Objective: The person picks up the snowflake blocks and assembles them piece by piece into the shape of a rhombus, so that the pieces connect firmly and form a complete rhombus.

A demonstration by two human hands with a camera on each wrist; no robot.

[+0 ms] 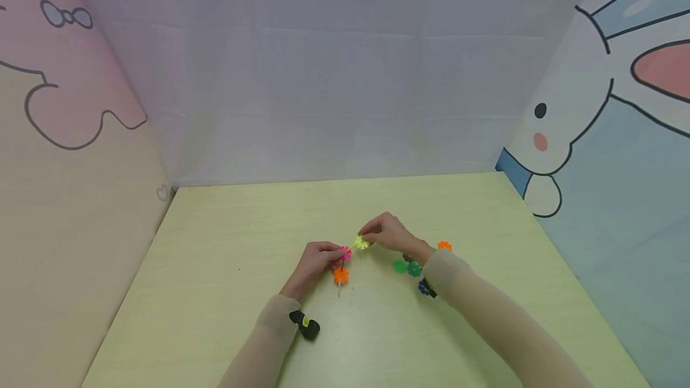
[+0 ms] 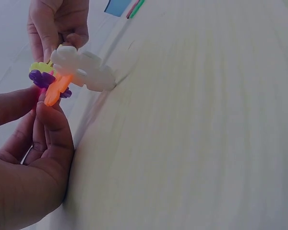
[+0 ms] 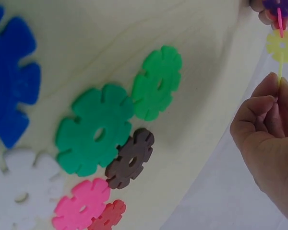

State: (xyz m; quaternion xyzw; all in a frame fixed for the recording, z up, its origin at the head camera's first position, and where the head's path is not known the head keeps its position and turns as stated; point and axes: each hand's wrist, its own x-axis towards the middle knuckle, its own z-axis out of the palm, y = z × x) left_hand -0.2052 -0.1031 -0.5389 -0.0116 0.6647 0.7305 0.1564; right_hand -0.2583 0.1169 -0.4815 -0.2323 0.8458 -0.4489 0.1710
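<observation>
Flower-shaped, notched plastic discs are slotted together into a chain between the two hands. My left hand (image 1: 314, 263) pinches it at a pink disc (image 1: 345, 253). An orange disc (image 1: 341, 276) hangs below, with purple (image 2: 42, 78) and white discs (image 2: 84, 69) beside it in the left wrist view. With thumb and fingertips my right hand (image 1: 390, 233) pinches a yellow disc (image 1: 362, 243) at the chain's upper end. A second yellow disc (image 3: 282, 46), joined to the pink one, lies between it and the left hand. Fingers partly hide the joints.
Loose discs lie on the pale table (image 1: 215, 304) under and beside the right forearm: light green (image 1: 399, 266), dark green (image 1: 414, 269), blue (image 1: 423, 287), orange (image 1: 444, 245), plus white (image 3: 21, 184), brown (image 3: 131, 160), pink (image 3: 81, 205) and red (image 3: 108, 216). Printed cloth walls surround the table.
</observation>
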